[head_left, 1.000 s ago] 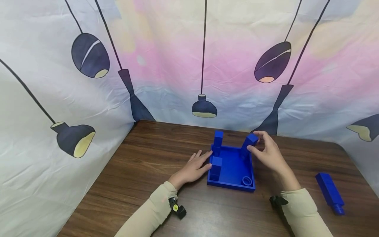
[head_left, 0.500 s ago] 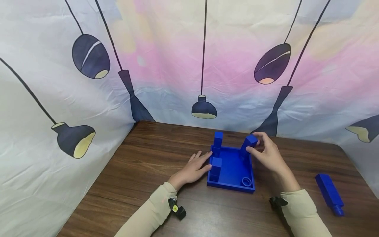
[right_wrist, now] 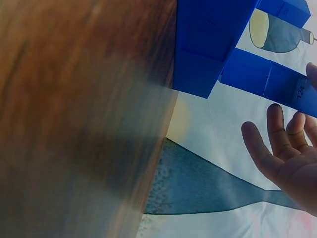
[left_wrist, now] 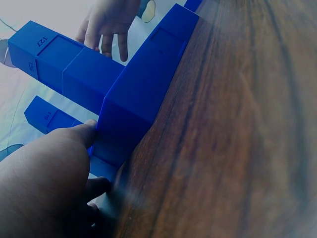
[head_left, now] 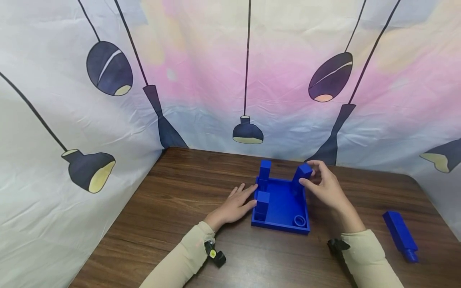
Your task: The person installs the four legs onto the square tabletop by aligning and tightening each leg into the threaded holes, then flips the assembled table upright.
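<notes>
A square blue tray [head_left: 281, 200] with a low rim lies on the table. Blue square posts stand at its far-left corner [head_left: 265, 172] and near-left corner [head_left: 263, 206]. At the far-right corner, my right hand [head_left: 325, 188] pinches a third post [head_left: 300, 178] near its top between thumb and fingers. That post, marked 124 in the right wrist view, stands at a slight slant. My left hand [head_left: 232, 206] lies against the tray's left side, fingers extended and thumb at the rim. A round raised ring [head_left: 299, 221] shows in the near-right corner.
On the table [head_left: 173, 224] to the right lies a loose blue post [head_left: 400, 234], its narrower round end toward me. A cloth backdrop [head_left: 209, 80] printed with lamps hangs behind the table's far edge. Wrist cameras are strapped at both sleeves.
The post in my right hand has turned slightly, its top shifting a little to the left. The tray and my left hand stay in place.
</notes>
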Action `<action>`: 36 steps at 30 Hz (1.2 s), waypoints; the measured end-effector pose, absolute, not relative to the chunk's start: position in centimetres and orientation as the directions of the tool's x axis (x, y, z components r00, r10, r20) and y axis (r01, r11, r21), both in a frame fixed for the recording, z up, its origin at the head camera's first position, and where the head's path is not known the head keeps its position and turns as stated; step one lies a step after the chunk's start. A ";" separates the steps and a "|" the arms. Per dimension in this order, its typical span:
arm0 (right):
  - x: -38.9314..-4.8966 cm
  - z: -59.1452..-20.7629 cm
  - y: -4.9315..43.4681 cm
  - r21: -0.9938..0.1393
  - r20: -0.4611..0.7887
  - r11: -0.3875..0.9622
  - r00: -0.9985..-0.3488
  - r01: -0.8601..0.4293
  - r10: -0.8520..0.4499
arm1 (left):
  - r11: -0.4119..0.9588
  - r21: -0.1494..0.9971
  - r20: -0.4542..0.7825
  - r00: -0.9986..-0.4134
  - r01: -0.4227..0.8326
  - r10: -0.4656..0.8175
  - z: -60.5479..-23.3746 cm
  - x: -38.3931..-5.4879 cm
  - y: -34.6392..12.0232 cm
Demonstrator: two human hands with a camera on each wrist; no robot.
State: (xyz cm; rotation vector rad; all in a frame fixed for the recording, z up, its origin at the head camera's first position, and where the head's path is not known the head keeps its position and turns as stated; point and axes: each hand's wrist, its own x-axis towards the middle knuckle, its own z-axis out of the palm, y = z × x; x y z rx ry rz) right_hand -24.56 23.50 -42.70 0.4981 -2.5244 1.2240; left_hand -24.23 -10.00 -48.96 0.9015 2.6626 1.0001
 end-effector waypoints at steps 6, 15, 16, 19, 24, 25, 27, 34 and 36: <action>-24.9 -42.9 23.6 -0.685 0.409 0.580 -0.892 -0.440 -0.193 | 0.596 0.640 0.063 -0.806 0.485 0.588 -49.2 -24.4 -10.0; -25.0 -43.2 23.7 -0.697 0.405 0.570 -0.895 -0.434 -0.186 | 0.593 0.643 0.065 -0.806 0.484 0.588 -49.4 -24.4 -10.0; -25.1 -43.2 23.7 -0.698 0.404 0.569 -0.895 -0.434 -0.187 | 0.593 0.643 0.064 -0.806 0.485 0.589 -49.4 -24.4 -10.0; -25.2 -43.2 23.8 -0.714 0.391 0.547 -0.897 -0.437 -0.207 | 0.595 0.640 0.061 -0.805 0.485 0.590 -49.5 -24.5 -10.0; -25.3 -43.1 23.8 -0.750 0.352 0.495 -0.898 -0.439 -0.263 | 0.593 0.639 0.067 -0.803 0.490 0.592 -49.4 -24.6 -10.0; -25.4 -43.1 23.8 -0.753 0.347 0.491 -0.898 -0.438 -0.270 | 0.593 0.639 0.068 -0.803 0.491 0.592 -49.4 -24.6 -10.0; -25.4 -43.1 23.7 -0.756 0.338 0.491 -0.900 -0.434 -0.275 | 0.594 0.637 0.068 -0.803 0.492 0.592 -49.4 -24.6 -10.0; -25.3 -43.1 23.6 -0.761 0.338 0.488 -0.904 -0.426 -0.261 | 0.596 0.636 0.064 -0.803 0.491 0.593 -49.4 -24.6 -10.0; -25.2 -43.1 23.5 -0.764 0.341 0.482 -0.903 -0.428 -0.261 | 0.593 0.636 0.070 -0.802 0.494 0.593 -49.4 -24.6 -9.9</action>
